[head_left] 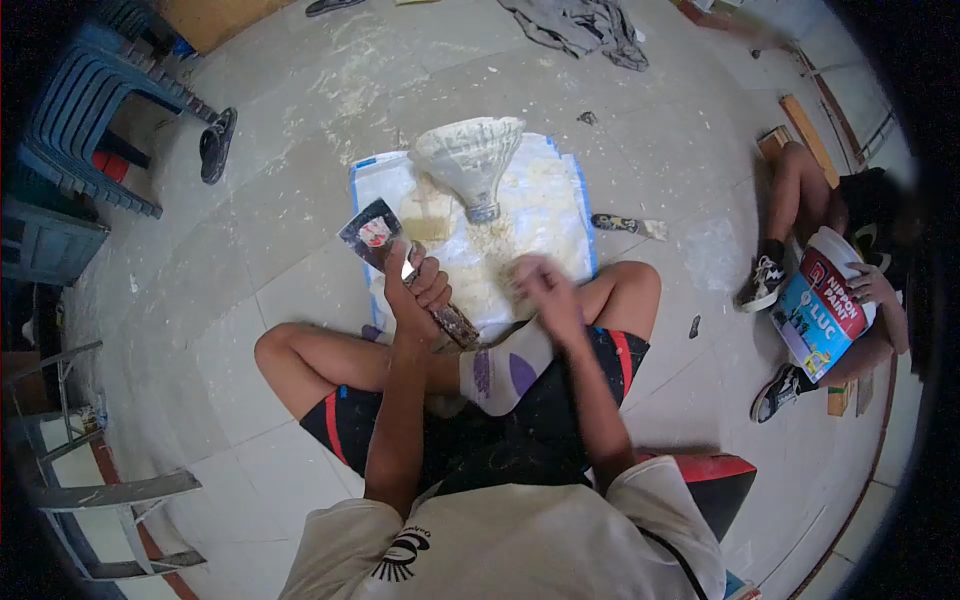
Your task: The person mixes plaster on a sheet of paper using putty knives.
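Observation:
I sit cross-legged on the floor. My left hand (418,290) grips the handle of a putty knife (385,245), its smeared blade pointing up and to the left. My right hand (545,290) is blurred, hovering with loosely curled fingers over crumbly pale putty (500,260) spread on a white sheet with blue edging (565,210); I cannot tell whether it holds any. A putty-coated moulded shape like a fan on a neck (470,160) stands at the far end of the sheet.
Another person (850,260) sits at right holding a paint bucket (825,305). A second scraper (628,226) lies beside the sheet. Stacked blue plastic chairs (80,130), a black shoe (215,145), a metal frame (90,490) and crumpled cloth (585,28) surround me.

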Tool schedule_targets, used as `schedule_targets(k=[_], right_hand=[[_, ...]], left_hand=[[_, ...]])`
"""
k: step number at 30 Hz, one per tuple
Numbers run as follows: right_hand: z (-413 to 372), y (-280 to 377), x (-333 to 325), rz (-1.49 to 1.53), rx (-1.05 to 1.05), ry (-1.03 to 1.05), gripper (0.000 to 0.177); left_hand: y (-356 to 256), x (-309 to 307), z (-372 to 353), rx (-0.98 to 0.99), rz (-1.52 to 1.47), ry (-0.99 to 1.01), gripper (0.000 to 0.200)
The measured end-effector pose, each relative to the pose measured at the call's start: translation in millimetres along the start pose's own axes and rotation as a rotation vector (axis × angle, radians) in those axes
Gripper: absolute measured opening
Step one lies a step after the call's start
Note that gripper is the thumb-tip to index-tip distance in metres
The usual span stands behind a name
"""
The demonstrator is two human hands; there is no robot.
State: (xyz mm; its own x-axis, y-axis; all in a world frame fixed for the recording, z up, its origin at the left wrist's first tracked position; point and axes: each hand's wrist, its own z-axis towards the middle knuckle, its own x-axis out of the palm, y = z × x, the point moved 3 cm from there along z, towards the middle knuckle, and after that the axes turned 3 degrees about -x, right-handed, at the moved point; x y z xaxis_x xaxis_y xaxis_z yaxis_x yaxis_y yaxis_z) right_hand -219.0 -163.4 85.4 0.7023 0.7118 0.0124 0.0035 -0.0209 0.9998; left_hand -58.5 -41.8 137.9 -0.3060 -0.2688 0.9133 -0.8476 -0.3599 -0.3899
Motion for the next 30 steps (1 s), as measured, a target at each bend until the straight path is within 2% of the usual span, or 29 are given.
schedule_targets(k=[1,3,4,7,8,10,12,15,16,19,23,26,29,30], right_hand=[[-13,23,24,-0.038,0.033,0.106,0.024],[-24,22,65,0.229,0.077,0.227,0.026],[-25,18,71,0.225,0.087,0.239,0.027],[-24,14,79,0.281,0.161,0.216,0.029],[-23,16,74,0.341,0.212,0.173,0.029],[-23,28,67,0.387,0.272,0.041,0.025],[-18,11,62,0.225,0.201,-0.024,0.022],[-20,-1,56,0.152,0.051,-0.103,0.017],[-20,-1,55,0.156,-0.012,-0.125,0.015],[-26,-1,54,0.133,0.022,-0.190,0.007],[-23,-2,55,0.063,-0.007,-0.143,0.010],[-22,-10,57,0.031,-0.011,-0.173,0.014],[-22,-21,58,0.019,-0.073,-0.169,0.019],[-24,-23,59,-0.007,-0.062,-0.209,0.023]], left_hand=[[5,10,0,0.026,0.060,-0.063,0.032],[11,34,2,0.077,0.201,-0.176,0.033],[20,13,10,0.090,0.173,0.003,0.037],[22,26,8,0.078,0.671,-0.085,0.048],[23,17,8,0.004,0.622,0.003,0.056],[23,1,3,0.049,0.549,-0.152,0.055],[25,-16,0,0.091,0.549,-0.322,0.051],[53,-64,4,-0.232,0.605,-0.015,0.047],[52,-32,-8,-0.097,0.705,-0.092,0.045],[52,-15,-10,0.111,0.580,-0.440,0.044],[57,-30,-9,-0.066,0.773,-0.110,0.044],[45,-22,-11,0.114,0.695,-0.324,0.041],[50,-17,-19,-0.066,0.922,-0.103,0.040],[47,-23,-19,0.007,0.845,-0.206,0.039]])
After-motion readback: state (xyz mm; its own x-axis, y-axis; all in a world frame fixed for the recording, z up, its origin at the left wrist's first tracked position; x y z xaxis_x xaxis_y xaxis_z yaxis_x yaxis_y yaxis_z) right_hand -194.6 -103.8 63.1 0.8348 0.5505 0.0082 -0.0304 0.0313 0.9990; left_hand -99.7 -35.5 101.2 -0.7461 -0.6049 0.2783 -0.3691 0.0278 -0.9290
